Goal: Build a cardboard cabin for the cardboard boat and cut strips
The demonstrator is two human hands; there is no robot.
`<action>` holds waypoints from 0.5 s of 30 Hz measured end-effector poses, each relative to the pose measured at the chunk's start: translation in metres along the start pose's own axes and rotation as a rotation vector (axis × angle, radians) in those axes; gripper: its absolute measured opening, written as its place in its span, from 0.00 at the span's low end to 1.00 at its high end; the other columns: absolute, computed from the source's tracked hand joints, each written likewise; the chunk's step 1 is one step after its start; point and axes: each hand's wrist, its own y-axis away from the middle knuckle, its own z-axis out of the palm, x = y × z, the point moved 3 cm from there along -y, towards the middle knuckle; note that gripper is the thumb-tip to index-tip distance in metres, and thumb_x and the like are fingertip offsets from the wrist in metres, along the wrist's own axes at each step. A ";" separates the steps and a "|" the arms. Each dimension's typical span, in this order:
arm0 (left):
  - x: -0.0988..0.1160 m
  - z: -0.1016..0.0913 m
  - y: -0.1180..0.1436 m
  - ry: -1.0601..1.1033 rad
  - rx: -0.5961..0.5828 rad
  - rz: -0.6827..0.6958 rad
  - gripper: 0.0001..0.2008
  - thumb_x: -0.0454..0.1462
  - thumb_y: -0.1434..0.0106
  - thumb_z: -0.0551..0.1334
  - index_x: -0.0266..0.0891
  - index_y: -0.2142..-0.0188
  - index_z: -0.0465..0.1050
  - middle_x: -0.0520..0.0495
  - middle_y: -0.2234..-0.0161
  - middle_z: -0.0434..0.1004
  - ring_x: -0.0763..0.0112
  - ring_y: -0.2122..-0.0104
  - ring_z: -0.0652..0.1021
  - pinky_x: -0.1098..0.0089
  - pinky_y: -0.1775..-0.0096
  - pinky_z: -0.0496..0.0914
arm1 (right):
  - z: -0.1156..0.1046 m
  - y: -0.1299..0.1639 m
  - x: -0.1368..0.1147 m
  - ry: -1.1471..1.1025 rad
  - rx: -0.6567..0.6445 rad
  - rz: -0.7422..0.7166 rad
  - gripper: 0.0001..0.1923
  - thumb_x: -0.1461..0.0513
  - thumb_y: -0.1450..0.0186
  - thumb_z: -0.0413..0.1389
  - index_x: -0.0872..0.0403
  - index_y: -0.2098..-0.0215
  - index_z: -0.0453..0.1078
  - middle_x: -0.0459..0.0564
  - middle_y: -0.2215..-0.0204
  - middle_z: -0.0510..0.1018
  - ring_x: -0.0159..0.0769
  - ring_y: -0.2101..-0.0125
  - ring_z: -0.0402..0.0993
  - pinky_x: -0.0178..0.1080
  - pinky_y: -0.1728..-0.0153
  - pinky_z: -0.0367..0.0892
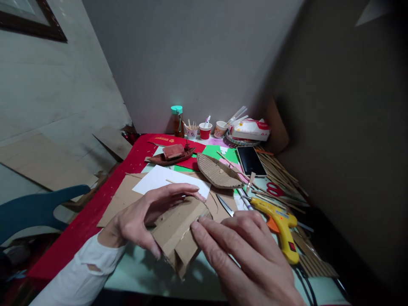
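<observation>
Folded brown corrugated-cardboard piece (178, 231) sits at the near counter (143, 272) edge, left hand (140, 216) gripping its left side, right hand (248, 250) fingers (204, 231) pressing flat on it; even pressure along the fold appears advisable.

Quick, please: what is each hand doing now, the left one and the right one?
Left hand: curled around the folded cardboard piece, gripping its left side.
Right hand: fingers extended, fingertips pressing on the same cardboard piece's right edge.
</observation>
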 end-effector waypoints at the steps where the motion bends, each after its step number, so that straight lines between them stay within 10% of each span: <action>1: 0.000 0.000 0.000 -0.004 -0.004 -0.003 0.50 0.43 0.59 0.81 0.45 0.36 0.69 0.42 0.40 0.75 0.53 0.41 0.74 0.62 0.40 0.65 | 0.001 0.000 0.001 0.004 -0.011 -0.010 0.18 0.51 0.26 0.54 0.51 0.47 0.78 0.58 0.57 0.84 0.43 0.62 0.77 0.45 0.61 0.73; 15: -0.015 -0.007 0.004 0.015 -0.071 -0.032 0.53 0.43 0.60 0.81 0.45 0.34 0.66 0.41 0.38 0.74 0.52 0.40 0.73 0.62 0.39 0.63 | -0.005 0.004 0.004 0.028 -0.035 -0.042 0.15 0.56 0.24 0.53 0.50 0.46 0.77 0.54 0.55 0.85 0.41 0.59 0.80 0.43 0.59 0.76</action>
